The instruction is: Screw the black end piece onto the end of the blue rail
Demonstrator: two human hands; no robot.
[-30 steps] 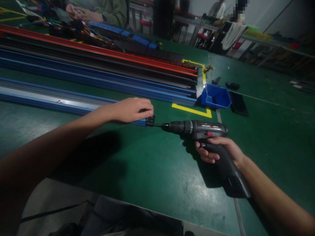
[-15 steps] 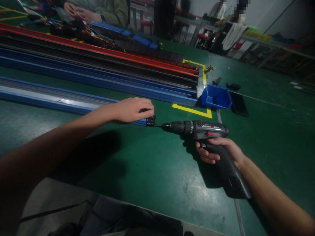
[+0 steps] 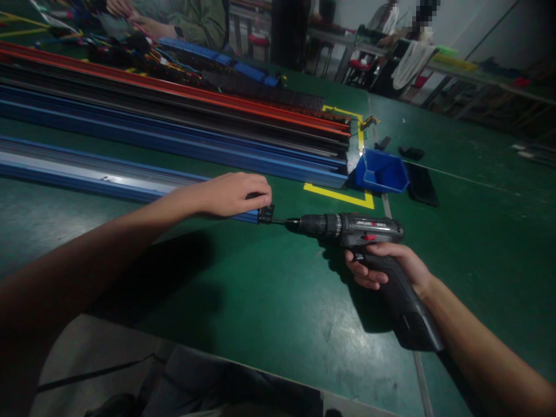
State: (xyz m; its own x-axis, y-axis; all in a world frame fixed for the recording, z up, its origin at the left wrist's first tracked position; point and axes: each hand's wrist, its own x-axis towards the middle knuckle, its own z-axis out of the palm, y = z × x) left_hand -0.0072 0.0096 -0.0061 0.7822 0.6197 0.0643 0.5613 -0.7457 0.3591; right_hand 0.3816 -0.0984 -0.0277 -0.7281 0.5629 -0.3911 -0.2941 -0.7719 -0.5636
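A long blue rail (image 3: 130,184) with a pale inner strip lies on the green table, its right end under my left hand (image 3: 238,195). The fingers of that hand curl over the rail's end and a small black end piece (image 3: 266,214) there. My right hand (image 3: 386,266) is wrapped round the handle of a black cordless drill (image 3: 369,227), forefinger at the trigger. The drill lies level, and its long bit (image 3: 278,220) points left and meets the black end piece. Where exactly the bit's tip seats is too small to make out.
Behind the rail lie more blue, black and orange rails (image 3: 260,104). At their right end stands a blue bin (image 3: 382,171), beside a black flat object (image 3: 423,184). Yellow tape (image 3: 339,195) marks the table. Across the table, a person's hands (image 3: 152,26) work among wires.
My hands, the drill and the rail hold their places. Across the table, the other person's hands have shifted slightly up and left.
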